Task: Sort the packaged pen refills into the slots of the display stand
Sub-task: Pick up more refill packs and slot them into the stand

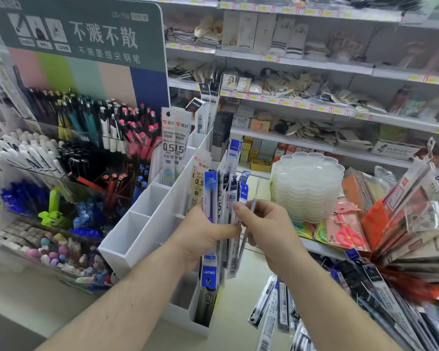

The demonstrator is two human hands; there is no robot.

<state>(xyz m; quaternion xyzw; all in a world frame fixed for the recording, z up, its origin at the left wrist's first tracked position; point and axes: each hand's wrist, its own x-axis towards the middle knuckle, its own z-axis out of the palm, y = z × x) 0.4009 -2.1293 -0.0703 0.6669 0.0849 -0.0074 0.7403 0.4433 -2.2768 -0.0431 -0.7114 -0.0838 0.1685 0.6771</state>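
left hand [203, 234] grips a bunch of refill packs [222, 219] (upright, beside the white display stand [147, 224]) while right hand [266, 226] pinches one pack

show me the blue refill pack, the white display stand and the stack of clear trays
blue refill pack [210, 196], head view, upper blue stripe
white display stand [147, 224], head view, side wall
stack of clear trays [307, 188], head view, stack's front
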